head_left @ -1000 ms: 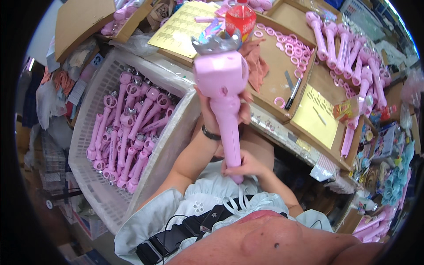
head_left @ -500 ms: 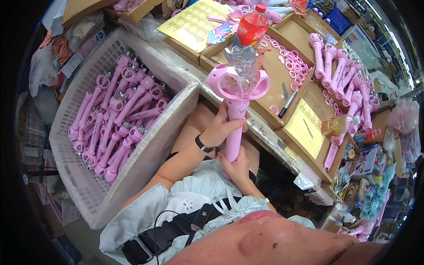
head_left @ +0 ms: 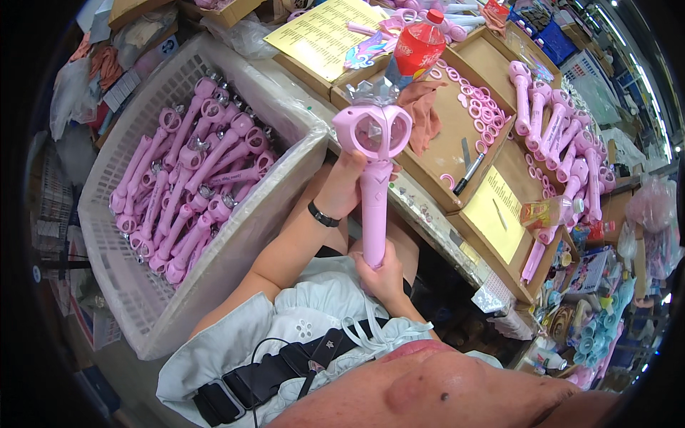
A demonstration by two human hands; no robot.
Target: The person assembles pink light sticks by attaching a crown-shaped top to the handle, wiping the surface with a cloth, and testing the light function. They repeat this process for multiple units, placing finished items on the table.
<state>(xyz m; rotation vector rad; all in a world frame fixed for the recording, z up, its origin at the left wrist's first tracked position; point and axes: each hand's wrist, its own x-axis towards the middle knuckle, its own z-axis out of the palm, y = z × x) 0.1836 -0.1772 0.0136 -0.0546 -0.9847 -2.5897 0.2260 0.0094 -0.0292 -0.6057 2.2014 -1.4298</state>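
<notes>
Turned about its length since the earlier frame, our pink wand (head_left: 374,214) points away from us.
Head view: our left hand (head_left: 345,184) is closed round its neck, our right hand (head_left: 382,272) round its lower end, right of the white basket (head_left: 250,246).

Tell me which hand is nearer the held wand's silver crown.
Left. The left hand holds the pink wand just below its rounded head, under the silver crown; the right hand holds the wand's lower end, farther from the crown.
</notes>
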